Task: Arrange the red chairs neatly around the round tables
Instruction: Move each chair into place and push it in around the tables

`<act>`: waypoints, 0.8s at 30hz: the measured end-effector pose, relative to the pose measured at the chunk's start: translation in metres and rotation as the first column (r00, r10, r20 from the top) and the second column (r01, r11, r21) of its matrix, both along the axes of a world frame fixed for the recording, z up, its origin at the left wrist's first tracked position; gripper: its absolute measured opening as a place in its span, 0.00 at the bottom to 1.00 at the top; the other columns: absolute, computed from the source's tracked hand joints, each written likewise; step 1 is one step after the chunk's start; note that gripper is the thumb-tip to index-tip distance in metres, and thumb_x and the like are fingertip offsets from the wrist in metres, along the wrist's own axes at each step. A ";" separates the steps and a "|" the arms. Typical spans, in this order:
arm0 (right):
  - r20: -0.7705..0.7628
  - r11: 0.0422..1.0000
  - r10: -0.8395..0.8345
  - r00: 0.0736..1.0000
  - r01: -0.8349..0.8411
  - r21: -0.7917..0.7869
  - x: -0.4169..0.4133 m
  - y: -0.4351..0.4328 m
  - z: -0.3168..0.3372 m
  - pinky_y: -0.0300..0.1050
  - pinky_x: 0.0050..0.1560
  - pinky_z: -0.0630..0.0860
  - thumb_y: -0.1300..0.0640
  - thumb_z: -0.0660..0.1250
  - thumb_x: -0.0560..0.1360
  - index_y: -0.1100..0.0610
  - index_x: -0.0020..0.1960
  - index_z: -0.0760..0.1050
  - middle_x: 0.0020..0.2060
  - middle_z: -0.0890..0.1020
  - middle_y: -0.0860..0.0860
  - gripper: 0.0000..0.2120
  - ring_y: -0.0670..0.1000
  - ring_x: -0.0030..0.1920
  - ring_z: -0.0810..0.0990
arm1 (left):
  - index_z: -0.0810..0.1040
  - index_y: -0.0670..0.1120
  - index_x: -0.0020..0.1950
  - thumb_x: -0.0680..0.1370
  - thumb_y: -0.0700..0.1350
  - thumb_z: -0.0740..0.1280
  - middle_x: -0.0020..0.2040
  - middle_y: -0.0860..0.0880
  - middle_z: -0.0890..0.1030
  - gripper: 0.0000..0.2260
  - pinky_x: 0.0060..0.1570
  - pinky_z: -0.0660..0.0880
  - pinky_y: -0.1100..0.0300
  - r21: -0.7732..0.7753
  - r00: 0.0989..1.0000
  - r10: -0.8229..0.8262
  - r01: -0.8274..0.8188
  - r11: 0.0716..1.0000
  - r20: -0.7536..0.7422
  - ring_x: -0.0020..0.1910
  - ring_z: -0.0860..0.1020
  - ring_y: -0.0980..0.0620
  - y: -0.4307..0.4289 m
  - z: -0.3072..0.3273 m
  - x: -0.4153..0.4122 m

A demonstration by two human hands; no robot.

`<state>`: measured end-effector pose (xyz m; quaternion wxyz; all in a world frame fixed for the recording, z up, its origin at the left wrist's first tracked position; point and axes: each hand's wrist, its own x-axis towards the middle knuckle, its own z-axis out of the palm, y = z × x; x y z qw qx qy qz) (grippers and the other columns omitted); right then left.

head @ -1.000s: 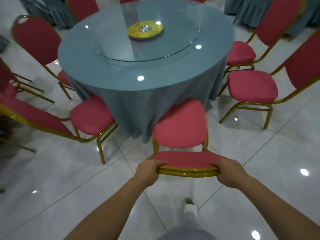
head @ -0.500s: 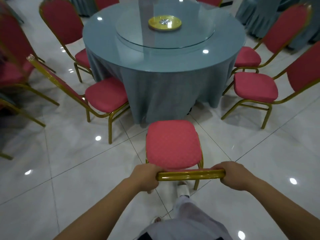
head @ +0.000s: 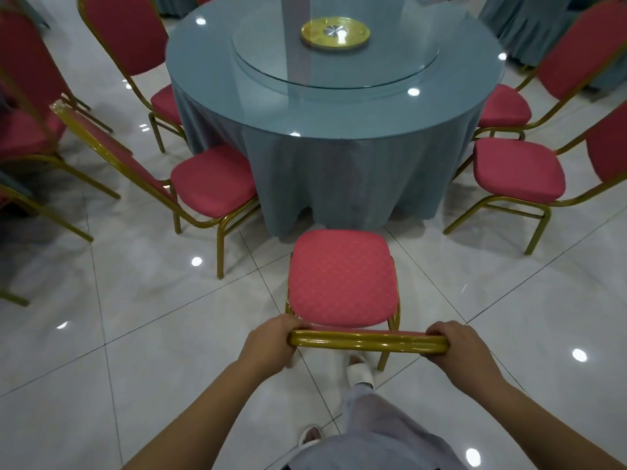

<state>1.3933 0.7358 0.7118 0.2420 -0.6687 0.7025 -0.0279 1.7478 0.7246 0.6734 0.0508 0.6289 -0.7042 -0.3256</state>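
A red chair (head: 341,278) with a gold frame stands right in front of me, its seat facing the round table (head: 339,110), which wears a blue-grey cloth. The seat's front edge sits just short of the hanging cloth. My left hand (head: 271,340) grips the left end of the chair's gold top rail. My right hand (head: 456,344) grips the right end of the same rail. A glass turntable with a gold hub (head: 334,32) lies on the tabletop.
More red chairs ring the table: one at the left (head: 212,186) angled toward it, another behind it (head: 129,35), two at the right (head: 519,169) (head: 505,106). Further chairs crowd the far left (head: 23,130). Glossy white tile floor (head: 135,334) lies around my feet.
The chair has been drawn back from the table, so its seat no longer tucks under the cloth. Both hands kept their hold on the top rail.
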 end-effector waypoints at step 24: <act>0.006 0.998 0.068 0.998 -0.068 -0.010 -0.007 -0.347 0.000 0.56 0.46 0.80 0.60 0.71 0.72 0.51 0.43 0.77 0.42 0.78 0.54 0.05 0.57 0.45 0.77 | 0.79 0.56 0.53 0.78 0.39 0.62 0.42 0.51 0.80 0.13 0.44 0.79 0.52 0.012 0.923 0.298 -0.311 0.950 0.244 0.44 0.79 0.48 -0.290 0.033 -0.039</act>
